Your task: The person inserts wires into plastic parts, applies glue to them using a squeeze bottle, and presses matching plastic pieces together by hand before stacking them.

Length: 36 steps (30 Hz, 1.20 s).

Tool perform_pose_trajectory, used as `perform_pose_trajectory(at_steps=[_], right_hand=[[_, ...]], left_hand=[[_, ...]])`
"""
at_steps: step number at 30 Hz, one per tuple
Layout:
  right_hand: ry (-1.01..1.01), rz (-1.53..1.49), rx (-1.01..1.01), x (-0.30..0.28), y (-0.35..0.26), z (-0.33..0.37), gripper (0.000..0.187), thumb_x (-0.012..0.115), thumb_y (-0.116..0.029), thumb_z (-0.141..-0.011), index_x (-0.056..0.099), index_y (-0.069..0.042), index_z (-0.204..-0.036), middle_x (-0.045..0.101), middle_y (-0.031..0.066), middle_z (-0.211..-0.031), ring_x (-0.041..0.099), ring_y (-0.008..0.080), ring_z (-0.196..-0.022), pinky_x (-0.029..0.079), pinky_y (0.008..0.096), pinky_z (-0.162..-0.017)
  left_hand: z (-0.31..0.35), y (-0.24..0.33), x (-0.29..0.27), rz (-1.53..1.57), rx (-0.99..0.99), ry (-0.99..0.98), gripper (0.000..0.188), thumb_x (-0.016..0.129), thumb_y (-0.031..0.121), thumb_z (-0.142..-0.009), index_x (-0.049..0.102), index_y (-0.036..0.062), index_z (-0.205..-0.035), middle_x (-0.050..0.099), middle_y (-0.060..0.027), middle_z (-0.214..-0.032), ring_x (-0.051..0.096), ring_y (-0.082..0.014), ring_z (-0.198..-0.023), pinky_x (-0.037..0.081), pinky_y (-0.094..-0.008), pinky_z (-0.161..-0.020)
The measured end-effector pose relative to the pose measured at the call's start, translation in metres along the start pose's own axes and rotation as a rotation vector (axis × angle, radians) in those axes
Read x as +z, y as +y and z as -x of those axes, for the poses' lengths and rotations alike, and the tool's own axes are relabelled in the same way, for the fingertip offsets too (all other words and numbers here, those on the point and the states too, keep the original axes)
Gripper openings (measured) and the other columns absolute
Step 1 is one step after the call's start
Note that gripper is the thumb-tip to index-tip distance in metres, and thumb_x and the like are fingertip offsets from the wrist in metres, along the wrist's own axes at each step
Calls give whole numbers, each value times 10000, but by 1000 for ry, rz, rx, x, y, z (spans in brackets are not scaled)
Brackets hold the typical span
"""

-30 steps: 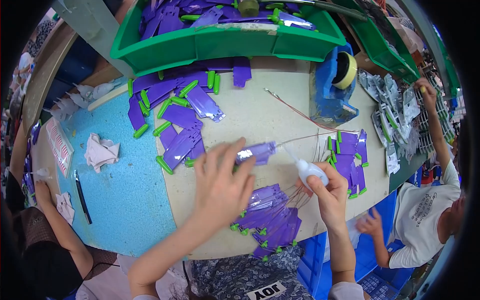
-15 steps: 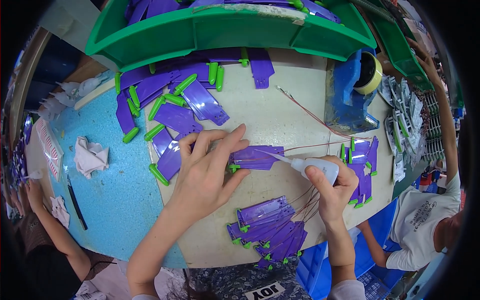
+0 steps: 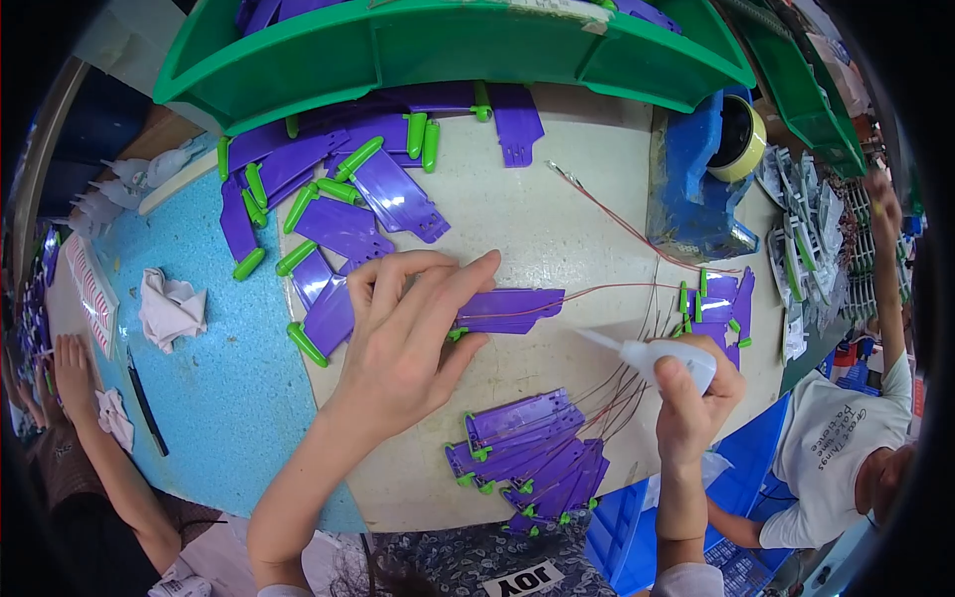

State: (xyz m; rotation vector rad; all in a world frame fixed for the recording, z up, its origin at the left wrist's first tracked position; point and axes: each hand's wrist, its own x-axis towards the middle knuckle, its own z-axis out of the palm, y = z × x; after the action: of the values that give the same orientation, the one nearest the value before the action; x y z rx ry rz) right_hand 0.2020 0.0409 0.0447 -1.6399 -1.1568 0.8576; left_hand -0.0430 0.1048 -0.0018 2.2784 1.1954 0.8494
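A flat purple plastic piece (image 3: 519, 310) with a green end lies on the table in front of me. My left hand (image 3: 403, 333) grips its left end, thumb at the near edge and fingers over the top. Red wire runs along the piece and off to the right. My right hand (image 3: 696, 393) is closed around a white squeeze bottle (image 3: 676, 364), whose thin nozzle points left, just clear of the piece's right end. Nearer me, a fanned pile of wired purple pieces (image 3: 527, 438) shows several green ends.
A green bin (image 3: 468, 62) of purple pieces stands at the back, with loose green-ended ones (image 3: 338, 229) before it. At right are a blue tape dispenser (image 3: 696, 189), loose red wires (image 3: 617, 221) and another small purple stack (image 3: 718, 308). Co-workers sit on both sides.
My right hand has drawn the squeeze bottle back to the right and slightly down, so its nozzle has left the purple piece. My left hand keeps its hold.
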Motion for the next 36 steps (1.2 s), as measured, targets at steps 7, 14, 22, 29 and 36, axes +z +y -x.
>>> perform_pose_trajectory(at_steps=[7,14,22,29,36], right_hand=[[-123,119,-18,4,-2,-4,139,763,-73,-786,703,44,-830,670,32,-693,558,75,-592,398,217,-541],[8,-129,55,-19,-1,16,224,752,-173,-794,708,42,-838,655,51,-694,534,82,-612,383,232,-564],[-215,87,-131,7,-3,15,122,777,-48,-777,716,29,-849,692,66,-699,600,92,-581,423,227,-517],[-118,174,-133,3,-2,24,164,810,-88,-767,714,28,-832,664,55,-663,585,91,-561,414,228,-512],[-147,228,15,-6,-13,31,176,762,-139,-783,703,26,-802,655,42,-690,540,83,-589,380,240,-538]], left_hand=[[2,1,1,-20,17,33,716,837,72,-615,590,52,-1287,691,-16,-1062,566,-237,-1060,337,-391,-937],[50,18,-6,-17,199,-143,367,775,322,-706,711,131,-1013,693,5,-1086,572,-222,-1075,286,-468,-939],[45,6,1,-126,71,29,364,813,210,-680,676,91,-995,684,4,-1076,588,-213,-1006,290,-453,-925],[44,6,-1,-56,39,50,429,840,186,-672,660,88,-1048,694,-22,-1049,584,-240,-1003,285,-440,-927],[52,7,-8,-22,95,42,382,822,315,-675,699,134,-988,685,-12,-1085,574,-234,-1015,284,-453,-938]])
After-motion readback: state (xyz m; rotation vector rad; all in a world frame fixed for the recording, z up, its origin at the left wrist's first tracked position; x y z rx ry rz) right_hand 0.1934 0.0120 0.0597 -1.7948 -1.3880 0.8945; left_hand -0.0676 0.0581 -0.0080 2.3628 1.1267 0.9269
